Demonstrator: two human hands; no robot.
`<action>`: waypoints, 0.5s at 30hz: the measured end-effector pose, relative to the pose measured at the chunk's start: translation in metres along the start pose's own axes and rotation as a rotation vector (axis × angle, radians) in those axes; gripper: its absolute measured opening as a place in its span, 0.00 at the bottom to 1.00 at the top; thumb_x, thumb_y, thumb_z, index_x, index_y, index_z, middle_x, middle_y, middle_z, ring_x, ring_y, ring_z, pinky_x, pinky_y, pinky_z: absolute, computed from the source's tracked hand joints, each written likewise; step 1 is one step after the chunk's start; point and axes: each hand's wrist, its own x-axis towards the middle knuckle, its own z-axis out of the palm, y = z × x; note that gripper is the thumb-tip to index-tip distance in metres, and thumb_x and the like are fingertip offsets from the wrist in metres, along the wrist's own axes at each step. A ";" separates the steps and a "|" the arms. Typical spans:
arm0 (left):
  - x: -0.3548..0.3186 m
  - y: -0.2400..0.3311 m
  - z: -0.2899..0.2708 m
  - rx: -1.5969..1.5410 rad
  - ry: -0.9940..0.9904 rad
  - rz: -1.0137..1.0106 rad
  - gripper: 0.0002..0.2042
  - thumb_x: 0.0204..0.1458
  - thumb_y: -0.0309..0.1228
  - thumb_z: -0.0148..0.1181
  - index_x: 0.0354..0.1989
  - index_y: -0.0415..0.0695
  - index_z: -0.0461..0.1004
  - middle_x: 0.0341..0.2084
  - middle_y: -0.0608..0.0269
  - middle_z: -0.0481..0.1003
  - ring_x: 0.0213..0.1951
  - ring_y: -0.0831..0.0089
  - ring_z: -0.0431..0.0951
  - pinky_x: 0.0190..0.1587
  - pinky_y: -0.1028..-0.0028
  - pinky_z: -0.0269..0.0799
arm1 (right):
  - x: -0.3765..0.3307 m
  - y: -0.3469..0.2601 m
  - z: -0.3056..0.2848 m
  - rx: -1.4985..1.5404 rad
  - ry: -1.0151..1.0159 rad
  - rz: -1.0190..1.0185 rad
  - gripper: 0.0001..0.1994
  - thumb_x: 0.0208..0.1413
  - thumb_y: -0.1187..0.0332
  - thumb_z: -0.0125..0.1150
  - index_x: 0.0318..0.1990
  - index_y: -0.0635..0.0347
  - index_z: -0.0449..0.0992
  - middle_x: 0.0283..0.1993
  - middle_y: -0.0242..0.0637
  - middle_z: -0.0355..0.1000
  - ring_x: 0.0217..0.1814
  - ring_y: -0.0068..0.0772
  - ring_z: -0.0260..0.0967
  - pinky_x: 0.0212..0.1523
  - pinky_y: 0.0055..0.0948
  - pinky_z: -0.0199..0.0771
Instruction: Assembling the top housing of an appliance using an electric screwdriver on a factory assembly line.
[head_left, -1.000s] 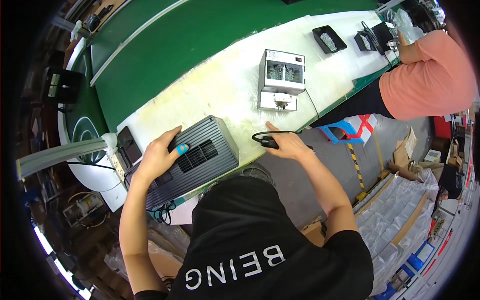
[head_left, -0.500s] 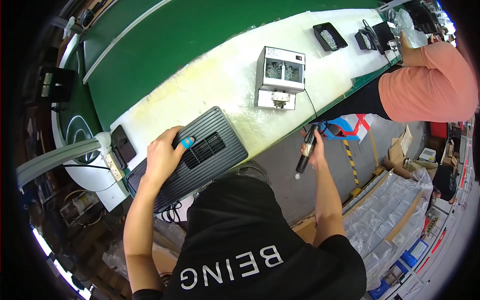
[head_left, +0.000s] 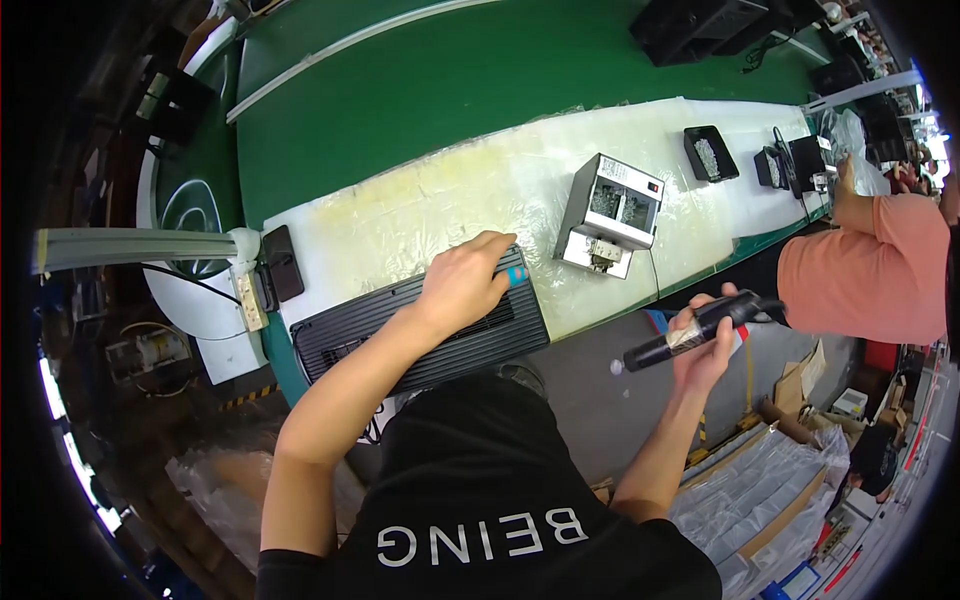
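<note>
On the near left of the worktable lies a black ribbed panel (head_left: 455, 355) with slotted vents, its long side running along my body. My left hand (head_left: 465, 285) is closed over its far edge near the right corner, the thumb with blue tape on top. Part of the panel is hidden under my forearm. In my right hand (head_left: 708, 362) is a black electric screwdriver (head_left: 690, 335), held off the table over the floor. Its tip points left toward the panel, and its cord end faces right.
Beyond the panel stands a screw feeder (head_left: 610, 215) with screws inside. Farther right are a black tray of screws (head_left: 708, 155) and a co-worker in an orange shirt (head_left: 850, 265). A phone (head_left: 283, 262) lies at the left, beside a metal post (head_left: 140, 247). Plastic-wrapped boxes (head_left: 750, 490) stand behind right.
My left hand has slid right along the panel to its far right corner. My right hand has swung the screwdriver from pointing down toward me to pointing left. The view has shifted.
</note>
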 end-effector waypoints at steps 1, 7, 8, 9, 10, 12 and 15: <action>0.003 -0.001 0.004 0.007 0.011 -0.015 0.19 0.49 0.33 0.60 0.51 0.43 0.72 0.48 0.56 0.74 0.48 0.55 0.74 0.50 0.63 0.71 | 0.003 -0.004 0.014 -0.097 -0.021 -0.160 0.23 0.61 0.60 0.51 0.59 0.58 0.56 0.37 0.43 0.68 0.25 0.32 0.66 0.26 0.32 0.70; 0.007 -0.001 0.009 -0.032 0.123 -0.012 0.15 0.47 0.31 0.61 0.46 0.47 0.77 0.45 0.62 0.77 0.43 0.58 0.77 0.46 0.65 0.73 | 0.023 0.024 0.061 -0.445 0.041 -0.845 0.26 0.55 0.68 0.53 0.58 0.66 0.51 0.35 0.46 0.69 0.23 0.33 0.68 0.28 0.32 0.73; 0.008 -0.002 0.009 -0.021 0.139 -0.011 0.15 0.47 0.31 0.62 0.45 0.47 0.77 0.45 0.63 0.77 0.42 0.58 0.78 0.46 0.66 0.74 | 0.026 0.033 0.066 -0.419 0.019 -0.849 0.26 0.55 0.67 0.53 0.57 0.65 0.52 0.38 0.47 0.70 0.24 0.33 0.69 0.30 0.32 0.73; 0.007 -0.003 0.009 -0.030 0.136 -0.006 0.15 0.47 0.31 0.62 0.45 0.47 0.77 0.45 0.63 0.77 0.42 0.58 0.78 0.46 0.66 0.74 | 0.027 0.041 0.069 -0.427 0.007 -0.850 0.27 0.55 0.65 0.56 0.57 0.65 0.52 0.40 0.47 0.69 0.24 0.33 0.70 0.30 0.32 0.73; 0.006 -0.004 0.009 -0.013 0.134 -0.011 0.15 0.47 0.32 0.62 0.45 0.47 0.77 0.45 0.62 0.77 0.42 0.58 0.78 0.45 0.66 0.74 | 0.029 0.048 0.069 -0.450 -0.018 -0.849 0.27 0.55 0.65 0.57 0.57 0.65 0.52 0.40 0.47 0.69 0.25 0.33 0.70 0.31 0.32 0.73; 0.005 -0.004 0.010 0.001 0.133 -0.016 0.16 0.47 0.32 0.62 0.46 0.47 0.77 0.45 0.62 0.77 0.42 0.59 0.78 0.45 0.66 0.74 | 0.033 0.060 0.068 -0.474 -0.045 -0.848 0.27 0.56 0.65 0.57 0.57 0.64 0.52 0.41 0.47 0.68 0.25 0.33 0.70 0.31 0.32 0.73; 0.006 -0.001 0.009 0.000 0.137 -0.014 0.15 0.47 0.32 0.62 0.45 0.47 0.77 0.45 0.62 0.77 0.41 0.59 0.78 0.45 0.66 0.74 | 0.038 0.078 0.058 -0.474 -0.091 -0.852 0.28 0.55 0.64 0.59 0.57 0.63 0.51 0.40 0.46 0.68 0.27 0.33 0.71 0.32 0.31 0.73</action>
